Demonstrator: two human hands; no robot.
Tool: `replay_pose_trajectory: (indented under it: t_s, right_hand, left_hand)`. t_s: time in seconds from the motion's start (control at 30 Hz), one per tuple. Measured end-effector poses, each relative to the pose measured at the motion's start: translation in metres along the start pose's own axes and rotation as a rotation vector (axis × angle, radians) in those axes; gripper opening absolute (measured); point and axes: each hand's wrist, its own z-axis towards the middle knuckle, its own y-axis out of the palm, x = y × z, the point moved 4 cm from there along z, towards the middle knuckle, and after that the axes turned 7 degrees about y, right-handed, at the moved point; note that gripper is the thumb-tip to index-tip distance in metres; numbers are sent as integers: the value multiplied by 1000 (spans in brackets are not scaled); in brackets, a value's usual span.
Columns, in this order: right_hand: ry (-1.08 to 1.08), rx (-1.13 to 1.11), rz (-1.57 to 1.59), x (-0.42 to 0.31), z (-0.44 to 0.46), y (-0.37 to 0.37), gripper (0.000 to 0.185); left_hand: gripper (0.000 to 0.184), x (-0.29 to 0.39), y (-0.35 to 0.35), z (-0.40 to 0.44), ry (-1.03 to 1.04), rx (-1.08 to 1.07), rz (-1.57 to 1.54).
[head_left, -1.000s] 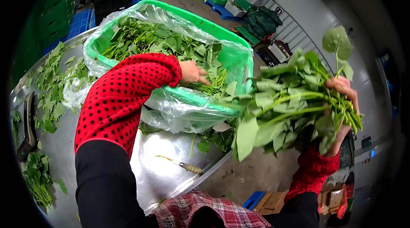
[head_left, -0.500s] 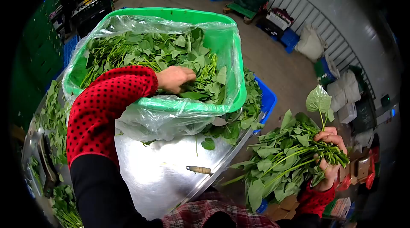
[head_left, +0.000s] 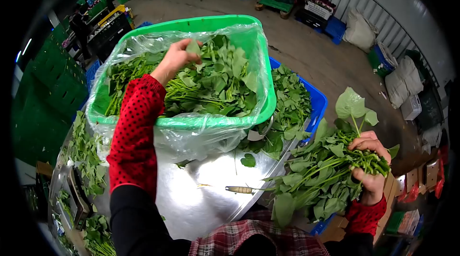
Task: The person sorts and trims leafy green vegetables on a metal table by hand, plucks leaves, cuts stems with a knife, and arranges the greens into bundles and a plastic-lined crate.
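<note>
A: Which step is in hand?

B: Gathering leafy stems, I'd judge. The right grip (head_left: 373, 179) is clenched around the stem ends of a bunch of greens (head_left: 330, 174), held up by the near right edge of the tabletop (head_left: 187, 213)

A: And the other side?

B: The left grip (head_left: 176, 62) is above the heaped greens (head_left: 220, 79) in the green tub (head_left: 191, 23), fingers curled. A leaf shows at the fingertips, but I cannot tell whether it is pinched or only behind them

A: What does the next move call for?

B: A light touch on the left, I think, since those leaves look thin and easy to tear, and a firm hold on the right so that no stems slip from the bunch

A: How about the materials?

B: The leaves are broad and fairly matt; the stems are slim, paler, cut to a ragged cluster of ends. One large leaf stands upright above the right grip. The tub is smooth plastic with rounded corners, and its clear liner (head_left: 196, 143) hangs over the near rim in crinkled folds

A: Anything harder?

B: The tabletop, shiny metal with a strong glare, and on it a tool with a rounded wooden handle (head_left: 238, 189)
</note>
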Motion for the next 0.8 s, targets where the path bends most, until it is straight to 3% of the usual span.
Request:
replay_pose_trajectory:
  t_s: [0.07,0.13,0.2,0.27,0.33,0.37,0.4,0.47,0.53,0.6,0.67,0.77,0.8]
  right_hand:
    - [25,-39,16,-15,-2,13,35]
    - [23,-74,58,-32,-3,28,34]
    - [17,-111,75,-46,-7,52,32]
    - [8,-176,127,-62,-11,86,33]
    - [89,-253,241,-76,-19,134,33]
    - [144,-319,331,-86,-26,165,33]
    - [147,-388,378,-99,-33,196,33]
    - [190,-532,524,-133,-49,266,35]
    - [240,-543,752,-161,-68,340,29]
    - [506,-612,972,-177,-90,411,24]
    - [755,-774,1055,-205,-115,452,19]
    - [980,-782,894,-160,-173,552,24]
    - [1073,-753,794,-138,-194,576,25]
  left_hand:
    - [34,18,-15,-26,12,125,-180]
    - [29,29,-17,-64,167,136,-501]
    - [37,41,-21,-119,341,86,-843]
    - [46,68,-21,-193,464,113,-926]
    - [54,68,-39,-265,524,300,-639]
    - [58,74,-49,-300,413,431,-398]
    - [48,73,-65,-329,381,576,-162]
    - [31,72,-109,-390,181,646,134]
    - [21,91,-140,-443,246,646,418]
    - [20,119,-150,-485,69,557,864]
    - [18,129,-145,-508,21,336,1565]
    - [20,24,-156,-541,-362,-31,1496]
    - [24,-2,-139,-541,-678,-142,1345]
